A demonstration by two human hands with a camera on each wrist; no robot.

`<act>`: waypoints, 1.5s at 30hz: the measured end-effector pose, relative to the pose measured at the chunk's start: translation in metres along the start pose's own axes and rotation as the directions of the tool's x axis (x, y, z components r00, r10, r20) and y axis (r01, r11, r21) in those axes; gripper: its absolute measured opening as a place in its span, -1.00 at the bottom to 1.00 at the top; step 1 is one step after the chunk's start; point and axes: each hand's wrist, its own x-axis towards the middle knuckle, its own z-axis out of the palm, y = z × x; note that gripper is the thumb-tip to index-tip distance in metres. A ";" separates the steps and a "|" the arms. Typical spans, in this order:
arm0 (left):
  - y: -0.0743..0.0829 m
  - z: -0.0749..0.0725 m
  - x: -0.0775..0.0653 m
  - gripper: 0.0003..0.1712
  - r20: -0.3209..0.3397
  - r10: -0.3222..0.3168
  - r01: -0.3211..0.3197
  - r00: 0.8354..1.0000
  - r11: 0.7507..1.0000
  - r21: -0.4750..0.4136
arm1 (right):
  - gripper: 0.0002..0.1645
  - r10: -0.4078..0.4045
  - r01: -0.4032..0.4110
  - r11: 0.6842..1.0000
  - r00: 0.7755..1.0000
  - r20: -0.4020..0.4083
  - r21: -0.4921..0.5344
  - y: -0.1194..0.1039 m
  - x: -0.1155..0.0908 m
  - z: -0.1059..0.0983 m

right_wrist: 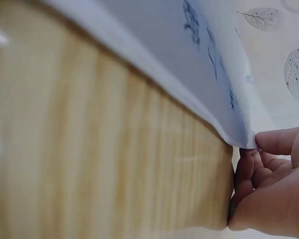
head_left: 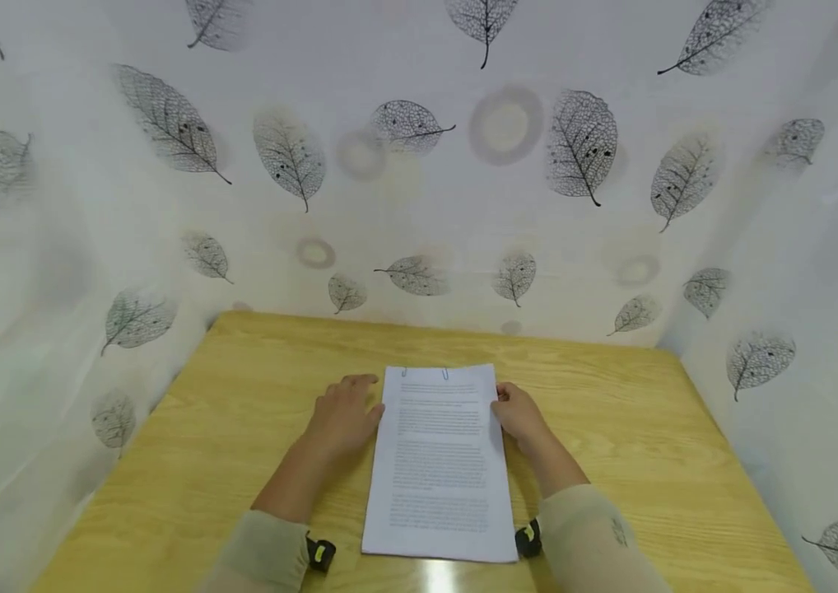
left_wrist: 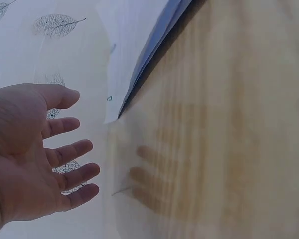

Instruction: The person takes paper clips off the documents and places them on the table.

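White paper forms a stack of printed sheets [head_left: 441, 482], positioned on the wood-grain table [head_left: 626, 428] between the two hands, long sides running away from the person. Two paper clips [head_left: 444, 374] are fitted at the far edge, one near the left corner and one close to the middle. The right hand [head_left: 523, 418] pinches the right edge of the stack near its far corner: thumb on the upper face, remaining fingers curled below. Dark markings on the paper in the right wrist view are too blurred to read. The left hand [head_left: 345, 416] has its fingers extended and spread, gripping nothing; its thumb is beside the left edge, and contact there cannot be confirmed. Pale sleeves [head_left: 597, 535] cover both forearms, and a dark wrist unit [head_left: 320, 555] is visible at each cuff. White sheeting [head_left: 419, 218] with a leaf print encloses the table at the back and both sides.
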 end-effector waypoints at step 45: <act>0.004 -0.002 0.044 -0.76 0.064 0.137 -0.104 0.989 0.925 -0.365 | -0.79 -0.057 0.020 0.973 0.986 0.157 0.232 0.022 -0.007 -0.017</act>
